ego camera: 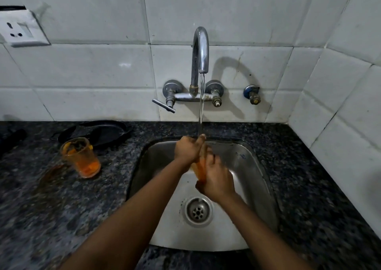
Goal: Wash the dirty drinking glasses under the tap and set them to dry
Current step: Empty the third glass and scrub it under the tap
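Observation:
An orange see-through glass [198,167] is held over the steel sink [250,160], mostly hidden between my hands. My right hand [216,179] grips its lower part from the right. My left hand [188,149] is at its upper end, fingers reaching toward or into the mouth, right under the stream of water [201,104] that runs from the chrome tap [201,49]. A second orange glass [81,156] stands upright on the dark granite counter [51,208] left of the sink, with orange residue inside.
A dark flat pan or lid [99,131] lies on the counter behind the second glass. The tap's lever handle [164,105] sticks out left. A wall socket [19,29] sits at upper left. The sink drain [198,211] is below my hands. Tiled walls close the back and right.

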The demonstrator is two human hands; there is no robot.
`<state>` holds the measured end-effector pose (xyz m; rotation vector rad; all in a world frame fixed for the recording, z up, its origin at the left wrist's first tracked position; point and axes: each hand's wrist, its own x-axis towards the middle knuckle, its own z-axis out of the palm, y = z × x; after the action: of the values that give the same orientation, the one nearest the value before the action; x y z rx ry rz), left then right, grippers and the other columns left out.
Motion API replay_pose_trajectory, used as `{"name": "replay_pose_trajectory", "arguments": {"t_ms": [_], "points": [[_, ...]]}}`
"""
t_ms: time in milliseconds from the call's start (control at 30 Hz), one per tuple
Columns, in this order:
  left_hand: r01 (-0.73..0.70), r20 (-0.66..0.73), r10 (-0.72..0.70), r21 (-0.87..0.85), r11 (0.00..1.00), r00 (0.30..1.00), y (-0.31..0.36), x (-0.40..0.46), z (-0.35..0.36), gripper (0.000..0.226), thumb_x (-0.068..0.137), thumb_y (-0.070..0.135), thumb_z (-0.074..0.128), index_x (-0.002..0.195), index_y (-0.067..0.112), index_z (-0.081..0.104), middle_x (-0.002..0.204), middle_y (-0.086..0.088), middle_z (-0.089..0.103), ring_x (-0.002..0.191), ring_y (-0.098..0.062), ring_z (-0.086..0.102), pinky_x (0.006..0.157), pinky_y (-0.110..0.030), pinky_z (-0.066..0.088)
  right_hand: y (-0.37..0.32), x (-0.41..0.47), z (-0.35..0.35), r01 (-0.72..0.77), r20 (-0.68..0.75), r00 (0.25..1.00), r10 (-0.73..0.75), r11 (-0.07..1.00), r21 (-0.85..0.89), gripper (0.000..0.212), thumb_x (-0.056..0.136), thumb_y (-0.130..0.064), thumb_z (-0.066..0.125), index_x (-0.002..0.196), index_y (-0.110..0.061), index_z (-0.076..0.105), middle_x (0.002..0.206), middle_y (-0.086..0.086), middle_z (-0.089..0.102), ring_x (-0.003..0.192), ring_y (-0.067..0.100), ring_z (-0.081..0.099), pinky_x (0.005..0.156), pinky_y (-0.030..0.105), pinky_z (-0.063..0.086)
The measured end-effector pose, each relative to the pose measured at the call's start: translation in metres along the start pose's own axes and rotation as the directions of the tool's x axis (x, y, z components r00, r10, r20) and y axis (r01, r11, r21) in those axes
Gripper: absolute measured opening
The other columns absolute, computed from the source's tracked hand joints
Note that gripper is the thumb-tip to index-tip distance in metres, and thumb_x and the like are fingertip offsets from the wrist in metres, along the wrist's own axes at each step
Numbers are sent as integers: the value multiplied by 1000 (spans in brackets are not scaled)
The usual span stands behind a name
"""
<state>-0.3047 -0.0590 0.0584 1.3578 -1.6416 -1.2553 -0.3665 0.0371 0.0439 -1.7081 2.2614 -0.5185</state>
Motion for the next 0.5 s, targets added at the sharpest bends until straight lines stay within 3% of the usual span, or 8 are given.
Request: {"name": "replay_pose_trajectory", "arguments": {"t_ms": [33, 100, 167, 200, 300, 367, 433, 500], "points": [[0, 34, 2, -74, 997, 999, -1, -2, -4, 37, 91, 36, 53, 61, 14, 51, 56, -2, 51, 49, -13, 48, 51, -24, 42, 6, 2, -5, -76, 114, 992, 54, 977, 199, 96, 68, -25, 77, 142, -21, 16, 128, 9, 47, 108, 29, 57, 82, 38, 54], [10, 97, 10, -200, 980, 995, -3, -2, -13, 36, 89, 36, 56, 62, 14, 49, 59, -2, 49, 53, -13, 47, 51, -23, 40, 16, 0, -18, -315, 404, 914, 37, 692, 650, 75, 72, -16, 75, 132, -19, 32, 113, 7, 58, 98, 29, 62, 81, 44, 57], [40, 126, -3, -289, 957, 992, -3, -3, -18, 36, 86, 39, 59, 63, 15, 47, 66, -3, 48, 58, -14, 48, 54, -24, 41, 21, -5, -25, -485, 547, 834, -77, 371, 792, 40, 81, -6, 65, 115, -16, 46, 101, 13, 65, 86, 28, 66, 80, 44, 55], [46, 120, -8, -322, 945, 993, -3, -2, -19, 37, 85, 40, 60, 63, 15, 46, 67, -3, 48, 60, -14, 49, 55, -24, 42, 22, -4, -26, -495, 550, 832, -76, 347, 797, 35, 82, -5, 63, 111, -15, 48, 98, 14, 67, 81, 28, 67, 77, 43, 55], [46, 67, -31, -235, 971, 997, 7, 6, -14, 35, 85, 40, 61, 67, 12, 49, 68, -4, 52, 62, -14, 51, 54, -21, 41, 14, 15, -19, -384, 412, 904, 118, 647, 658, 55, 73, -16, 75, 118, -14, 42, 100, 12, 66, 84, 29, 68, 75, 45, 59], [72, 14, -71, -34, 997, 997, 15, 12, -6, 32, 85, 38, 62, 79, 7, 60, 77, -6, 59, 68, -14, 54, 52, -20, 39, 3, 24, -15, -224, 167, 968, 189, 948, 226, 68, 68, -25, 79, 121, -17, 37, 109, 11, 61, 95, 31, 65, 77, 43, 56], [107, -121, -96, 83, 991, 988, 21, 18, -1, 33, 84, 37, 64, 90, 5, 65, 85, -8, 62, 76, -15, 55, 51, -19, 36, -4, 26, -17, -110, -14, 994, 109, 984, -141, 71, 73, -27, 74, 128, -14, 30, 120, 14, 54, 106, 33, 58, 81, 39, 49], [46, -170, -38, 45, 998, 985, 24, 21, -1, 30, 84, 37, 64, 77, 8, 63, 75, -4, 61, 71, -15, 54, 51, -21, 36, -1, 30, -16, -64, -41, 997, 61, 993, -98, 75, 72, -27, 74, 130, -14, 28, 120, 12, 54, 105, 32, 58, 80, 38, 48]]}}
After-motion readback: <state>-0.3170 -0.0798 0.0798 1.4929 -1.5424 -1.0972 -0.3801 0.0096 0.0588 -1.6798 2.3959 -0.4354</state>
